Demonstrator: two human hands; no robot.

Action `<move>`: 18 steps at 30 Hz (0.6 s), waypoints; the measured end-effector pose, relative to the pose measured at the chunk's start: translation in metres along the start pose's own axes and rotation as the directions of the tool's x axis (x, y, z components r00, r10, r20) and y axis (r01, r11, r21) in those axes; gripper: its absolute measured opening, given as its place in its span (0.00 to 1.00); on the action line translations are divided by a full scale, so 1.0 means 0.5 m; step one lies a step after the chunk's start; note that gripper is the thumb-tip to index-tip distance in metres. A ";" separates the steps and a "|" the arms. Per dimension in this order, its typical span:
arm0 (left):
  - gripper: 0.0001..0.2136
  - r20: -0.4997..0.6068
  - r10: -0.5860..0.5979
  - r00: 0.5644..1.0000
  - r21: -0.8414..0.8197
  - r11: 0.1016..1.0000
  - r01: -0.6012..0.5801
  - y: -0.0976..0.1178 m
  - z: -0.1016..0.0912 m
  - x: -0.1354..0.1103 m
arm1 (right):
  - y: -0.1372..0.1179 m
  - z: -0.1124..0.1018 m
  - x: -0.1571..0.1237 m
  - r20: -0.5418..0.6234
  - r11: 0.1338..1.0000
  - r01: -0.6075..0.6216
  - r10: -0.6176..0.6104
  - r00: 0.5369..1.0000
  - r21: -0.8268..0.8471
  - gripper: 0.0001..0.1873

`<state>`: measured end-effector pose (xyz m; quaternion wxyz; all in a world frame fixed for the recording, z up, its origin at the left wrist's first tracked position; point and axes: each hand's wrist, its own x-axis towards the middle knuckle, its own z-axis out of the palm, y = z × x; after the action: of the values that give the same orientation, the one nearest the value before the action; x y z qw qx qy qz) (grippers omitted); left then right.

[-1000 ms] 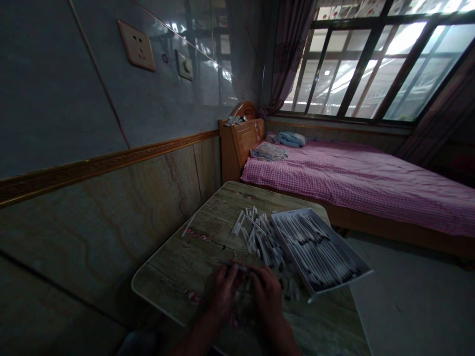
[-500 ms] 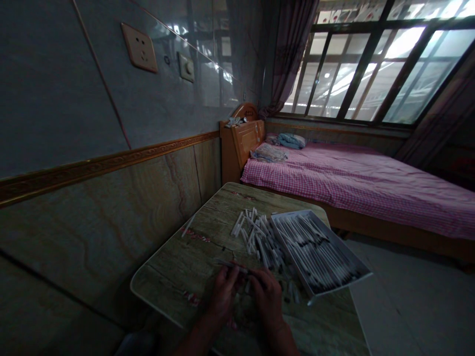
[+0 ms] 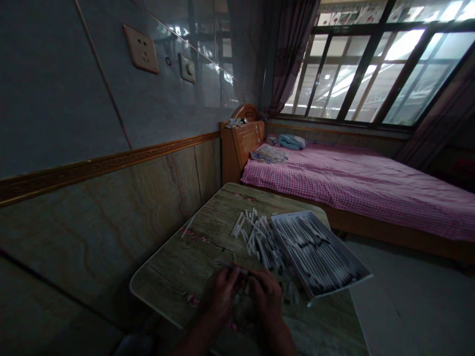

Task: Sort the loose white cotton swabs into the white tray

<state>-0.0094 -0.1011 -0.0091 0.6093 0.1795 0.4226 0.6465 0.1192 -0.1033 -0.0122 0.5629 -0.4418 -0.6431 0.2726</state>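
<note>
Above the near part of the small table [image 3: 159, 272], my left hand [image 3: 223, 292] and my right hand [image 3: 267, 295] are close together. Their fingers pinch a thin pen-like stick [image 3: 243, 271] from either side; it lies roughly level, and its exact make is too dark to see. Just beyond the hands is a loose pile of short white tubes [image 3: 256, 232], some with dark ends. To the right, a shallow tray [image 3: 343, 288] holds rows of many slim white sticks with dark tips. A few small clear pieces [image 3: 292, 292] lie between my right hand and the tray.
One white stick [image 3: 188, 226] lies alone near the table's left edge. A tiled wall [image 3: 159, 198] runs along the left. Behind the table stands a bed [image 3: 334, 173] with a pink checked cover and wooden headboard [image 3: 243, 143], below a window [image 3: 356, 74].
Both hands stay in nearly the same place, with the stick still between them. Only slight finger movement shows; the pile and tray look unchanged.
</note>
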 end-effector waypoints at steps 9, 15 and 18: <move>0.21 -0.010 0.017 1.000 0.029 0.999 -0.017 -0.008 -0.002 0.007 | 0.007 0.000 0.001 -0.025 0.999 -0.043 0.043 0.999 0.027 0.10; 0.21 -0.007 0.023 1.000 0.042 0.999 -0.023 -0.011 -0.005 0.007 | 0.005 0.004 0.005 -0.048 0.996 -0.093 0.093 0.995 -0.001 0.08; 0.21 -0.009 0.009 1.000 0.038 0.999 -0.009 -0.004 0.000 0.002 | 0.002 0.006 0.005 -0.028 0.992 -0.127 0.126 0.992 -0.014 0.08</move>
<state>-0.0082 -0.1006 -0.0108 0.6010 0.1899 0.4366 0.6420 0.1167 -0.1002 -0.0123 0.5497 -0.4898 -0.6083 0.2966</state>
